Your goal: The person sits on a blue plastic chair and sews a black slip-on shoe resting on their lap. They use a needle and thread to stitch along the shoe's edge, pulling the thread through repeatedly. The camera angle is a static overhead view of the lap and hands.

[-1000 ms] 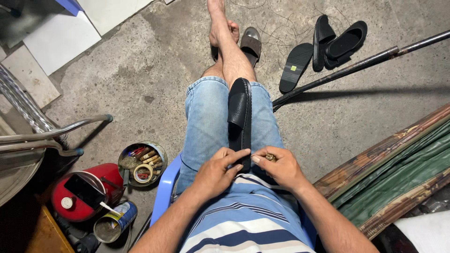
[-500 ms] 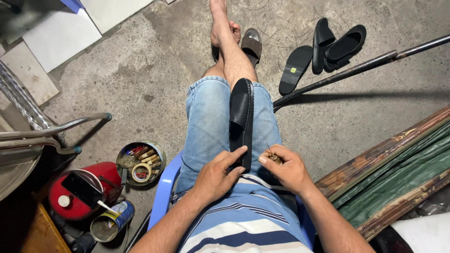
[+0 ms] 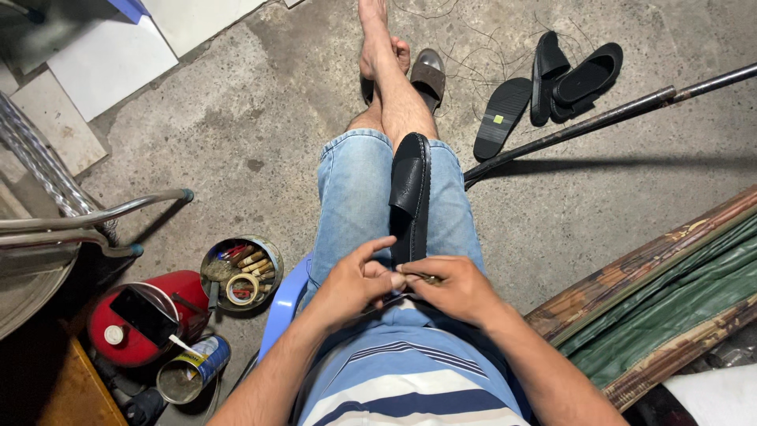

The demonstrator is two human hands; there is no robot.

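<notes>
A black leather slipper (image 3: 412,189) lies lengthwise between my thighs, on my denim shorts, its heel end toward my belly. My left hand (image 3: 355,282) rests at the heel end, its fingertips pinched together with those of my right hand (image 3: 451,289). The right hand's fingers close around a small brownish tool or needle (image 3: 426,277) at the slipper's rear edge; what it is exactly is too small to tell. Both hands touch each other just over the slipper. I sit on a blue plastic chair (image 3: 282,304).
A round tin of small tools and tape (image 3: 240,272), a red container (image 3: 150,319) and an open glue can (image 3: 189,372) stand on the floor at my left. Several black sandals (image 3: 552,83) and a long dark pole (image 3: 607,118) lie ahead right. Wooden boards (image 3: 662,292) lie right.
My hands have drawn closer together at the slipper's heel end; the fingertips now meet where they were slightly apart before. The slipper has stayed in place.
</notes>
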